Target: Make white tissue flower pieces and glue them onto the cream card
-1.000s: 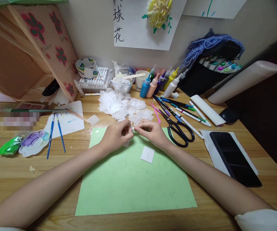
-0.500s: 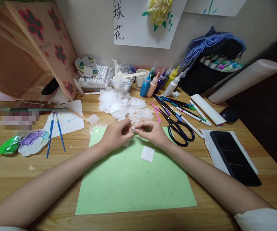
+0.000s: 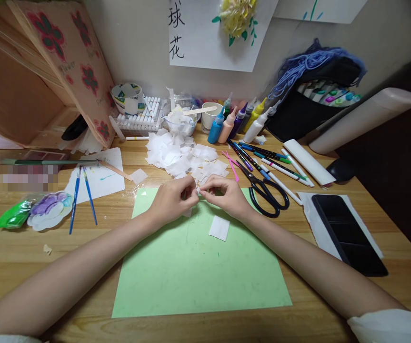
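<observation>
My left hand (image 3: 175, 197) and my right hand (image 3: 225, 194) meet fingertip to fingertip over the far edge of a green sheet of paper (image 3: 201, 276). Between them they pinch a small piece of white paper (image 3: 198, 190), mostly covered by the fingers. Both hands are closed on it. A white paper square (image 3: 219, 228) lies flat on the green sheet, below my right hand. Part of another pale paper piece (image 3: 188, 212) shows under my left hand. Just beyond the fingers lies a heap of white paper squares (image 3: 176, 155).
Black-handled scissors (image 3: 267, 193) lie right of my right hand, beside several pens (image 3: 280, 164). Paint bottles (image 3: 216, 127) stand at the back. A black phone (image 3: 348, 233) rests at right. At left are brushes (image 3: 89, 195) and a paint palette (image 3: 50, 212).
Almost nothing differs. My fingers have shifted very slightly around the small white paper; the hands and the things on the table stay in place.
</observation>
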A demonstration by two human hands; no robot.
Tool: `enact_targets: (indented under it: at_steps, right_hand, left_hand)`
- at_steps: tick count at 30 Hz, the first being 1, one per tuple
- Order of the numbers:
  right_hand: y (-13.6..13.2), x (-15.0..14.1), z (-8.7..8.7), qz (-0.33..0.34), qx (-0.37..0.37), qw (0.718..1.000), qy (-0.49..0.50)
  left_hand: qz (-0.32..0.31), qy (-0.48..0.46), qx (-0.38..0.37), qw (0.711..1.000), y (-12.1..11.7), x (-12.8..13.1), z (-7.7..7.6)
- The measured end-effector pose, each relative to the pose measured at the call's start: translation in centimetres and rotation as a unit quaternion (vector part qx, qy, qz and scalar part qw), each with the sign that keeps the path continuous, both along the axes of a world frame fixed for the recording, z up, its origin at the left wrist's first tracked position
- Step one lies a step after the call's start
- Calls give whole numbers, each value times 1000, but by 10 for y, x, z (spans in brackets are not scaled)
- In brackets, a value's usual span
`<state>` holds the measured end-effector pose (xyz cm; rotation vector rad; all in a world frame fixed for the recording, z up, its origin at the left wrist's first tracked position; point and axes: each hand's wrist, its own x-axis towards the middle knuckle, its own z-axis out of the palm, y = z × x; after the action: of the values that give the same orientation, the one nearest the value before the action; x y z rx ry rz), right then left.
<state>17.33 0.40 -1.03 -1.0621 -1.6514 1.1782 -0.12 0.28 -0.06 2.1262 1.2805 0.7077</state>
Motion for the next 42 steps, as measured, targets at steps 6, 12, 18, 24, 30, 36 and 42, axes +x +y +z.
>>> enact_targets:
  at_steps: [6,12,18,24,30,36,42]
  right_hand:
    - [0,0,0,2,1,1000,-3]
    - [0,0,-1,2,2,1000,-6]
    - [0,0,0,1,2,1000,-11]
    - [0,-1,-1,-20,9,1000,3]
    - [1,0,-6,-49,18,999,4]
    - [0,-1,-5,-42,32,998,-15]
    - [1,0,-6,-76,20,997,-5]
  left_hand:
    - [0,-1,0,1000,-1,0,0]
    - [0,-5,3,1000,-1,0,0]
    - [-3,0,3,1000,-1,0,-1]
    - [3,-20,55,998,-1,-1,0]
    - [-10,-75,79,994,-1,-1,-1]
    - [-10,-103,62,993,-2,-1,-1]
    - [63,-129,50,988,0,-1,0]
